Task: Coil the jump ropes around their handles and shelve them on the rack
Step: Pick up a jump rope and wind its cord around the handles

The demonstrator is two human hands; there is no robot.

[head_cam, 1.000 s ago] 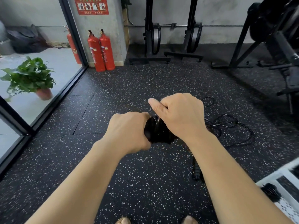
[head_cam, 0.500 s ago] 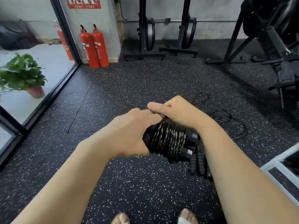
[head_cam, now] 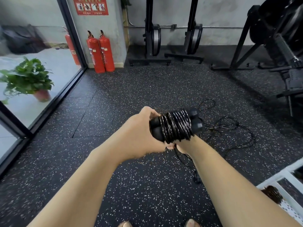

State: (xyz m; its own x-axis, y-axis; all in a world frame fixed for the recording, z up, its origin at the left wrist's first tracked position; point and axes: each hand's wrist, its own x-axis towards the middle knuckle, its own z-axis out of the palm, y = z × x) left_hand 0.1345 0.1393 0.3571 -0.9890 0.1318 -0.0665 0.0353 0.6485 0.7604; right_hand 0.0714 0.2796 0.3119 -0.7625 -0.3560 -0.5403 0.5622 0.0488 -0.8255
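Observation:
A black jump rope (head_cam: pixel 176 126) is wound in several tight turns around its two paired handles, whose rounded ends stick out on both sides. My left hand (head_cam: pixel 139 133) grips the left ends of the handles. My right hand (head_cam: pixel 183 145) is under the bundle, mostly hidden, holding it from below. Another black rope (head_cam: pixel 229 126) lies loose in tangled loops on the floor just beyond and right of my hands, with a handle (head_cam: pixel 196 176) lying near my right forearm. The white rack (head_cam: pixel 285 174) shows at the lower right corner, with a coiled rope (head_cam: pixel 272 193) on it.
Speckled black rubber floor all around. Two red fire extinguishers (head_cam: pixel 100 52) stand by the pillar at the back left. A potted plant (head_cam: pixel 27 79) sits behind the glass wall on the left. Black gym machines (head_cam: pixel 278 51) stand at the back and right. My toes show at the bottom edge.
My right hand moved from on top of the bundle to underneath it. The coiled bundle tipped up into full view, and the camera shifted slightly.

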